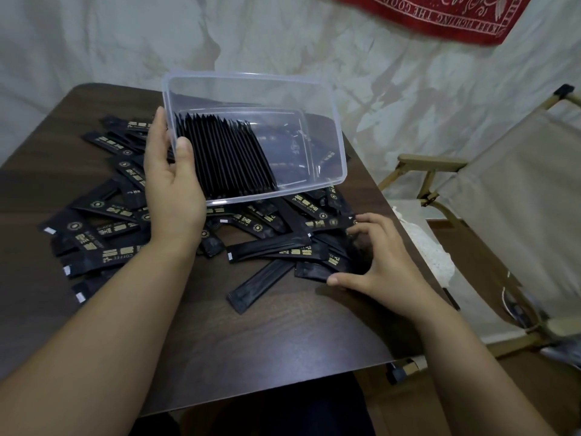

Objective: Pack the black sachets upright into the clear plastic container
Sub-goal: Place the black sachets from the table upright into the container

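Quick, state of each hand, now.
Left hand: grips the clear container.
Right hand: touches loose sachets; grip cannot be told.
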Action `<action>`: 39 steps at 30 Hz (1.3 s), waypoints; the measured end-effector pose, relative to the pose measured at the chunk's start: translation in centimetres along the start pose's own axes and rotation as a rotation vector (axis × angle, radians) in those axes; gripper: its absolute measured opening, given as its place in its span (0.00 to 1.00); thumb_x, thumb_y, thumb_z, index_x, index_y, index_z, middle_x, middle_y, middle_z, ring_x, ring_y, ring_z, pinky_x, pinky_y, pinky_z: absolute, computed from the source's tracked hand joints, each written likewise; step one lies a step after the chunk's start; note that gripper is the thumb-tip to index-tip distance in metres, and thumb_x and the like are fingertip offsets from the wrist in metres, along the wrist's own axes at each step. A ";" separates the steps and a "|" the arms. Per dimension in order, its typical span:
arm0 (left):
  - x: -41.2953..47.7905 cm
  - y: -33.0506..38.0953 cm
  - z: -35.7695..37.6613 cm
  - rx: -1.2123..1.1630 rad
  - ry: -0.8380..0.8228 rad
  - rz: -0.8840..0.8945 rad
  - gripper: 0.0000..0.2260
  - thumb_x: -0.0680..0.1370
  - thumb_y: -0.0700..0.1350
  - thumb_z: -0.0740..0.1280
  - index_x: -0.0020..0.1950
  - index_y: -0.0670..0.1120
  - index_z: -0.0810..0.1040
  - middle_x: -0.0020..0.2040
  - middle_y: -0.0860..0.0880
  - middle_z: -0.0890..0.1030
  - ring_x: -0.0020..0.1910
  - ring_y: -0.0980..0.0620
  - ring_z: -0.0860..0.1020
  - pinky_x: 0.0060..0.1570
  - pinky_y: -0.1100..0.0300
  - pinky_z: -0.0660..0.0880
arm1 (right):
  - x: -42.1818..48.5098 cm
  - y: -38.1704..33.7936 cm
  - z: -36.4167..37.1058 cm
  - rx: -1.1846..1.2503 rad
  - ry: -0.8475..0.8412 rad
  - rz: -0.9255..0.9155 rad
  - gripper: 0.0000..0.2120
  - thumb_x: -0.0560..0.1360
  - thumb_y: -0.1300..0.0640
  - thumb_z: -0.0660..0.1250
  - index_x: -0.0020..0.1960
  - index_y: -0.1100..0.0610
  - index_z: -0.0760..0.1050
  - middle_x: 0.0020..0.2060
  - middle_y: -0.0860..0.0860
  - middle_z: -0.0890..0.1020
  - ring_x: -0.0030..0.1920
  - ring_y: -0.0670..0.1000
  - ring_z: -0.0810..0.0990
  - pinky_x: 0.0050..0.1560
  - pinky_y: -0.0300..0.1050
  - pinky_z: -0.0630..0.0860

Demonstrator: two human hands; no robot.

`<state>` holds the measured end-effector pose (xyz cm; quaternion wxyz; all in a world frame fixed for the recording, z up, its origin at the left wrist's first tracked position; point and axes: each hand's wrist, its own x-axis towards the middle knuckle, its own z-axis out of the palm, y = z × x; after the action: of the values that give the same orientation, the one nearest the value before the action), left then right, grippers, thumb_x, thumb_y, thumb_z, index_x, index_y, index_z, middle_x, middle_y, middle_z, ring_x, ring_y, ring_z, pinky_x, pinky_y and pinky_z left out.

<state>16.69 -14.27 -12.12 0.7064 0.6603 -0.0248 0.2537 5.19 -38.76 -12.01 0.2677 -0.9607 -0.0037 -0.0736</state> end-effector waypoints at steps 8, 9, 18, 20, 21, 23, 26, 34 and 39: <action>0.1 0.1 -0.3 0.033 0.017 0.012 0.20 0.85 0.46 0.55 0.78 0.52 0.60 0.75 0.50 0.66 0.73 0.59 0.65 0.66 0.74 0.63 | 3.1 -1.7 2.2 -0.292 -0.289 -0.229 0.56 0.57 0.24 0.59 0.77 0.49 0.48 0.76 0.45 0.45 0.76 0.46 0.38 0.74 0.46 0.36; 0.3 0.0 -0.4 0.040 0.031 0.014 0.20 0.85 0.46 0.55 0.78 0.52 0.60 0.75 0.51 0.66 0.73 0.58 0.65 0.69 0.69 0.63 | 3.6 -1.8 2.5 -0.290 -0.302 -0.232 0.56 0.57 0.24 0.59 0.77 0.50 0.50 0.77 0.46 0.48 0.76 0.46 0.42 0.74 0.44 0.38; 1.3 -0.3 -0.9 0.040 0.081 -0.032 0.20 0.85 0.47 0.55 0.78 0.52 0.61 0.74 0.49 0.68 0.73 0.55 0.67 0.73 0.57 0.64 | 5.8 -2.8 0.9 -0.271 -0.360 -0.270 0.48 0.60 0.37 0.75 0.74 0.49 0.60 0.71 0.45 0.64 0.71 0.46 0.59 0.72 0.42 0.56; 1.2 -0.3 -0.9 0.050 0.070 -0.031 0.20 0.85 0.47 0.55 0.78 0.53 0.61 0.74 0.50 0.68 0.73 0.56 0.66 0.73 0.57 0.63 | 5.7 -3.5 0.5 -0.230 -0.425 -0.233 0.51 0.60 0.37 0.75 0.76 0.48 0.56 0.73 0.43 0.60 0.72 0.45 0.54 0.73 0.41 0.52; 1.2 -0.3 -0.9 0.053 0.065 -0.027 0.20 0.85 0.48 0.55 0.78 0.53 0.61 0.74 0.50 0.68 0.73 0.56 0.66 0.73 0.56 0.63 | 5.6 -3.8 0.6 -0.211 -0.413 -0.220 0.50 0.60 0.36 0.74 0.76 0.48 0.56 0.73 0.43 0.59 0.73 0.45 0.53 0.73 0.41 0.52; 1.2 -0.4 -0.8 0.061 0.062 -0.022 0.20 0.85 0.48 0.55 0.78 0.53 0.61 0.74 0.50 0.68 0.73 0.55 0.66 0.73 0.55 0.63 | 5.4 -4.7 1.3 -0.203 -0.340 -0.189 0.48 0.62 0.33 0.70 0.75 0.50 0.58 0.73 0.45 0.62 0.72 0.46 0.56 0.72 0.43 0.54; 1.2 -0.4 -0.7 0.064 0.061 -0.025 0.20 0.85 0.47 0.55 0.77 0.53 0.61 0.74 0.50 0.68 0.72 0.58 0.66 0.70 0.63 0.64 | 5.6 -5.4 3.2 -0.327 -0.245 -0.181 0.48 0.63 0.29 0.66 0.75 0.51 0.57 0.70 0.48 0.65 0.70 0.50 0.60 0.70 0.46 0.57; 1.2 -0.6 -0.5 0.073 0.055 -0.025 0.20 0.85 0.47 0.55 0.78 0.53 0.61 0.73 0.50 0.67 0.71 0.59 0.66 0.68 0.67 0.63 | 6.4 -5.3 4.3 -0.232 -0.222 -0.163 0.40 0.70 0.37 0.67 0.75 0.51 0.57 0.71 0.50 0.67 0.71 0.50 0.64 0.67 0.45 0.63; 1.2 -0.7 -0.6 0.075 0.055 -0.023 0.20 0.84 0.48 0.55 0.77 0.53 0.61 0.73 0.49 0.68 0.71 0.57 0.67 0.70 0.65 0.64 | 6.5 -5.0 4.1 -0.270 -0.175 -0.199 0.32 0.74 0.39 0.63 0.74 0.47 0.59 0.71 0.47 0.68 0.71 0.47 0.65 0.65 0.42 0.64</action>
<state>17.82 -13.36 -12.35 0.6845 0.6794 0.0116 0.2641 11.93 -32.56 -11.94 0.1262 -0.9856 -0.1119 -0.0155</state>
